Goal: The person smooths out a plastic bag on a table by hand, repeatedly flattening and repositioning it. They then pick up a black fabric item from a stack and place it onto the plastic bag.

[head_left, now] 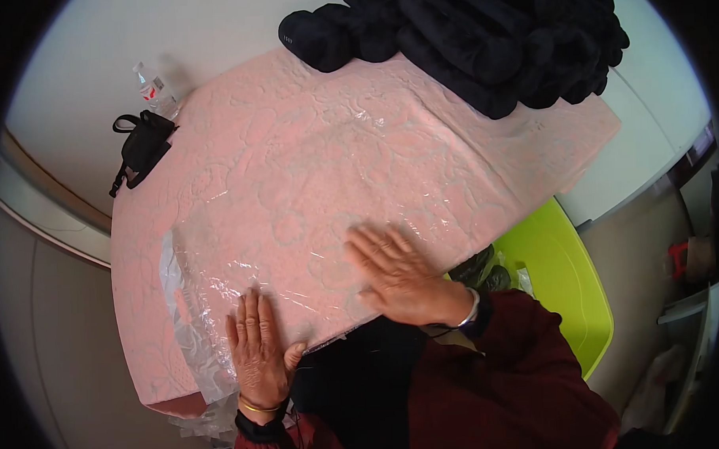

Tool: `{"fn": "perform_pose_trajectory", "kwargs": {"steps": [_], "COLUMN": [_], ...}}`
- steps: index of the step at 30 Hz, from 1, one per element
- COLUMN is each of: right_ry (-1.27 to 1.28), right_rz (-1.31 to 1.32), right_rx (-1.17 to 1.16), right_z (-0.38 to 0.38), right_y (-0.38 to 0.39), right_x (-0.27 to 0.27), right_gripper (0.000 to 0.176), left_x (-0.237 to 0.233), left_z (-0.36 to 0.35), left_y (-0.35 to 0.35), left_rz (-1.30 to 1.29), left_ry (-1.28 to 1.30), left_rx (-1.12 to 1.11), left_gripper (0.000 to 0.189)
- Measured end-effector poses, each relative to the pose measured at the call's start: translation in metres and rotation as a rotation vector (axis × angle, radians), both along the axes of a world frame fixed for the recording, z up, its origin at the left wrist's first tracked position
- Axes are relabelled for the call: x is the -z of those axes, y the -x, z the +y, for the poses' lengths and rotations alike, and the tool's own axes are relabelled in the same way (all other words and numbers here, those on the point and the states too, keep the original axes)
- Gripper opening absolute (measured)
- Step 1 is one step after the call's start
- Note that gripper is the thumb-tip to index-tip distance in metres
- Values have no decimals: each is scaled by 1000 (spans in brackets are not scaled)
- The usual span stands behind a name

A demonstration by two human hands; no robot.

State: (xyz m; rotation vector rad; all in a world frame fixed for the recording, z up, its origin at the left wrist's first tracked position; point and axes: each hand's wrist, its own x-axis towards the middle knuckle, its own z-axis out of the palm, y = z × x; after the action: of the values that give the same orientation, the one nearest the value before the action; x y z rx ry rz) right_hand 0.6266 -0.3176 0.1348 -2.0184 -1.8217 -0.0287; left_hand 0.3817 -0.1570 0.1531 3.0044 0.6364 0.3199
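A clear plastic bag or sheet [298, 294] lies flat and shiny over the pink patterned cloth [278, 156] that covers the table. My left hand [257, 351] rests on the plastic near the front edge, fingers together and stretched out, thumb to the side. To its right, my right hand [401, 278] lies palm down on the plastic with its fingers stretched out. Neither hand grips anything. The plastic's whitish edge strip [180, 310] runs left of my left hand.
Dark, rolled plush items [480, 46] are piled at the back right. A black pouch with a strap [144, 145] and a clear bottle [155, 91] are at the back left. A lime-green bin [588, 303] holding dark and clear plastic stands right of the table.
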Motion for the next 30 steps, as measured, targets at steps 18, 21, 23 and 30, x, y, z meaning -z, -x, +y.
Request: {"fn": "perform_pose_trajectory", "kwargs": {"steps": [18, 21, 23, 30], "right_ry": [53, 27, 10, -92], "right_rz": [-88, -134, -162, -188], "right_rx": [138, 220, 275, 429], "right_z": [-70, -82, -89, -103], "right_y": [-50, -65, -71, -94], "right_x": [-8, -1, 4, 15], "right_gripper": [70, 70, 70, 69], "left_x": [16, 17, 19, 20], "left_z": [40, 46, 46, 50], "left_y": [108, 120, 126, 120], "left_rz": [8, 11, 11, -32], "left_ry": [-10, -42, -56, -57], "left_rx": [-353, -338, -342, -317], "left_gripper": [90, 89, 90, 90]}}
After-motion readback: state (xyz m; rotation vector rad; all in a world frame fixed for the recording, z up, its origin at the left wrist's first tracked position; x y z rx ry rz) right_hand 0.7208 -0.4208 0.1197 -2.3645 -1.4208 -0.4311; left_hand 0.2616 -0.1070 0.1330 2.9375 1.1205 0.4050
